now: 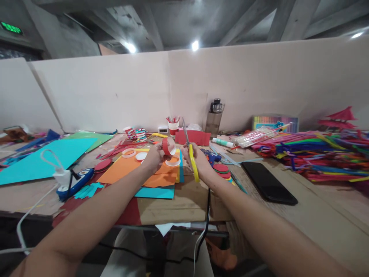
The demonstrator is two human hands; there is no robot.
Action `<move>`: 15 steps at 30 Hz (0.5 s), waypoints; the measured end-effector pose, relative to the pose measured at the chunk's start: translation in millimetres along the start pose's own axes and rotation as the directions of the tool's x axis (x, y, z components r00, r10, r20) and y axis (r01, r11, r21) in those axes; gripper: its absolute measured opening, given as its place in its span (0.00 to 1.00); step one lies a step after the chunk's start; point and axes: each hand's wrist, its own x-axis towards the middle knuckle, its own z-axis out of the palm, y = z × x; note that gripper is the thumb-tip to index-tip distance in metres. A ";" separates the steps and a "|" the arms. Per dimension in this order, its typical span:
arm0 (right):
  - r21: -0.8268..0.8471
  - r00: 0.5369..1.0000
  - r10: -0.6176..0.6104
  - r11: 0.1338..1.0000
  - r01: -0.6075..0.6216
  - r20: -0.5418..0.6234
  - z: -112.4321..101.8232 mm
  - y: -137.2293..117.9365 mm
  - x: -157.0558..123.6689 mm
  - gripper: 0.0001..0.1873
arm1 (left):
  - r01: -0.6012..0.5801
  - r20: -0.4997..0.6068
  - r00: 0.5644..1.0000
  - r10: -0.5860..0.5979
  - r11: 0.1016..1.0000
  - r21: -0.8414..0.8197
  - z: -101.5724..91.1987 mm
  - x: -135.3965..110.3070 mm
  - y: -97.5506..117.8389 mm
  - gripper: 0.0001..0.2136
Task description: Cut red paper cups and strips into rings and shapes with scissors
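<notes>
My left hand (156, 156) is closed on a curled red paper strip (165, 146), held above the orange paper sheets (121, 169). In my right hand (196, 157) is a pair of scissors (192, 154) with a yellow handle, its blades pointing up and away from me. The blades stand apart from the red strip, to its right. Pale paper rings (172, 161) and a white round piece (141, 156) lie on the orange sheets under my left hand. Red paper discs (221, 168) are stacked just right of my right hand.
A black phone (268, 182) lies at the right, below a pile of coloured pipe cleaners (311, 150). A bottle (214, 117) stands by the back panel. Blue card (49, 157) and a power strip (75, 182) are at the left. A black cable (208, 207) hangs over the front edge.
</notes>
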 end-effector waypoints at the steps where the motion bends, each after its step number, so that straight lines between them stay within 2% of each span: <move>1: -0.061 1.000 -0.028 0.998 0.029 0.010 -1.3 2.4 0.4 0.20 | 0.000 -0.027 1.000 -0.001 1.000 -0.027 -3.0 0.3 0.8 0.16; 4: -0.247 0.995 -0.099 0.963 0.103 0.029 -5.3 6.4 -0.5 0.17 | -0.023 -0.106 0.994 0.012 0.994 -0.107 -10.3 2.9 1.9 0.17; 7: -0.305 0.995 -0.089 0.947 0.100 0.050 -6.9 5.9 -2.2 0.18 | -0.014 -0.130 0.992 -0.005 0.989 -0.144 -14.8 6.5 0.7 0.15; 13: -0.041 0.998 -0.055 0.998 0.054 -0.027 -0.5 -2.3 -4.8 0.22 | 0.044 -0.173 0.983 -0.054 0.997 -0.061 -17.4 7.8 -5.3 0.12; 15: -0.001 0.998 -0.054 0.999 0.054 -0.043 1.6 -5.1 -6.1 0.24 | 0.052 -0.166 0.985 -0.052 0.999 -0.004 -16.9 6.3 -8.5 0.12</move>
